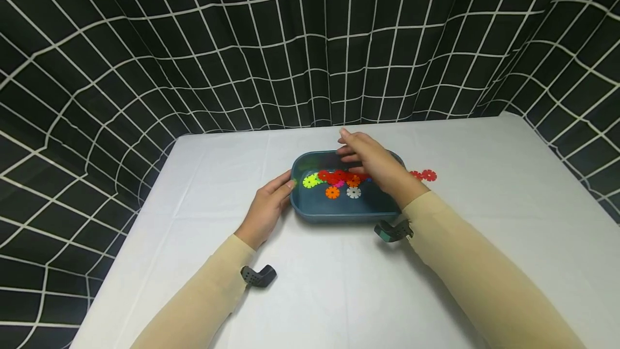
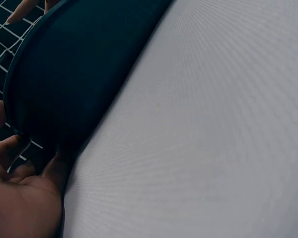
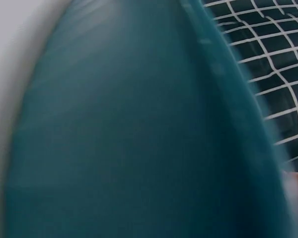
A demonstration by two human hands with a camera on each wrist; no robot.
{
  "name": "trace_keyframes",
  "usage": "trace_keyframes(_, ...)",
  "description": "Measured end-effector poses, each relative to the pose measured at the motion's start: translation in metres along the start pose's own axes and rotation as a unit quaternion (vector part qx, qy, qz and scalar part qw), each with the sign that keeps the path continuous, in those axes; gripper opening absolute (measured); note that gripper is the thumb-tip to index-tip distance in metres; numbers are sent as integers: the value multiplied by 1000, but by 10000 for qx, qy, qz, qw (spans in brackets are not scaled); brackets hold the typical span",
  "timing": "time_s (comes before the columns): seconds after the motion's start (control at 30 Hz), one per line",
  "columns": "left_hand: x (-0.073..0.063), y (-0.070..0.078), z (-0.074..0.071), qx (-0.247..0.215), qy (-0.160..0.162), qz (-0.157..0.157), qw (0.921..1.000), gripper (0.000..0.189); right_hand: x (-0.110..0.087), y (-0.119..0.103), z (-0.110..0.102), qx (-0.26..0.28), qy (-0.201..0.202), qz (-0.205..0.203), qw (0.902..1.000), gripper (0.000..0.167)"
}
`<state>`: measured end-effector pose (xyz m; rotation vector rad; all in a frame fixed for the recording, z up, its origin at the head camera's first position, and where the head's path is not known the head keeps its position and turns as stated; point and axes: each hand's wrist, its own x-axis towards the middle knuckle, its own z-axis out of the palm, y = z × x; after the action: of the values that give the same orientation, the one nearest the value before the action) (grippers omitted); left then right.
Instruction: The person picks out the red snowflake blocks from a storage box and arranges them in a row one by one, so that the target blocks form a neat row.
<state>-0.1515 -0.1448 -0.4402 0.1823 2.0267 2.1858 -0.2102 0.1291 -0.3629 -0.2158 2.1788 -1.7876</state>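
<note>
At the near edge of the view, 2 beige long fabric sleeves (image 1: pixel 474 263) reach forward, each with a small black wrist-worn device (image 1: pixel 259 276) at its cuff. Under them spreads a desk (image 1: pixel 310 295) covered in smooth white cloth. Farther in, near the middle of the desk, sits a teal oblong tub with rounded corners (image 1: pixel 349 218). At its left end the left hand (image 1: pixel 268 206) pinches the wall, thumb at the rim and fingers against the outside. In the tub, nearest, lie 1 orange notched flat disc (image 1: pixel 332 192) and 1 white notched flat disc (image 1: pixel 353 192), a little apart. Just behind them is a cluster of red notched flat discs (image 1: pixel 341 176), overlapping, with yellow-green notched flat discs (image 1: pixel 309 181) at its left. The right hand (image 1: pixel 373 160) is over the right part of the tub, fingers loosely extended and spread, gripping nothing visible; whether it touches the far rim, I cannot tell. Past the tub's right end, at least 2 loose red discs (image 1: pixel 429 175) lie on the cloth. Behind everything hangs a black curtain with a white grid (image 1: pixel 271 42).
</note>
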Motion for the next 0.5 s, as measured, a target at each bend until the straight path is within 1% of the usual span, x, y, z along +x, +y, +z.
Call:
trace_keyframes(0.1,0,0,0,24,24,-16,10000,52,2,4,1,-139,38,37,9999,76)
trace_keyframes(0.3,0,0,0,-21,41,-38,10000,52,2,13,1,-430,272,167,9986,78)
trace_keyframes(0.37,0,0,0,-21,46,-36,10000,51,2,15,0,-518,286,252,9979,79)
trace_keyframes(0.5,1,0,0,-37,67,-65,9999,51,3,18,-1,-641,212,429,9968,72)
